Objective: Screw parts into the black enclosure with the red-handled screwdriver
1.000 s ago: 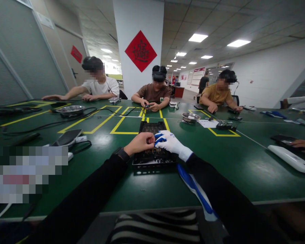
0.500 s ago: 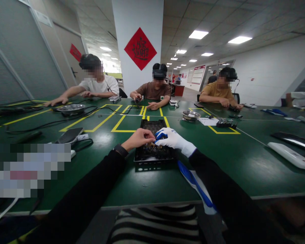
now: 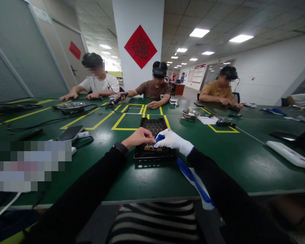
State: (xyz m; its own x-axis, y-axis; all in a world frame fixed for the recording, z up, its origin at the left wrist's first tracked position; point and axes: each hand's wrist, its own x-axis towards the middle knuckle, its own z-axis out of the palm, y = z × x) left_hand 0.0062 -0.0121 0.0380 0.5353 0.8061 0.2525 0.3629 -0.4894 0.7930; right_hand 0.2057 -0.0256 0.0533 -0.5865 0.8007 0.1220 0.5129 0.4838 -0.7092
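A black open casing (image 3: 155,156) with a circuit board and small parts inside lies on the green table in front of me. Over its left side is my bare left hand (image 3: 140,138), a black watch on the wrist, thumb and fingertips pinched together. My right hand (image 3: 173,140), in a white glove with blue fingertips, meets it above the middle of the casing, its fingers also closed. Whatever lies between the fingertips of either hand is too small to name.
A white and blue glove (image 3: 193,179) lies by the table's front edge under my right forearm. Metal bowls (image 3: 190,114), a dark device (image 3: 70,133) and a white device (image 3: 289,154) are on the table (image 3: 122,186). Three people sit opposite.
My hands stay together over the casing with small finger shifts. The person opposite has moved a dark tool to the left and raised it. The person at the left has drawn an outstretched hand inward.
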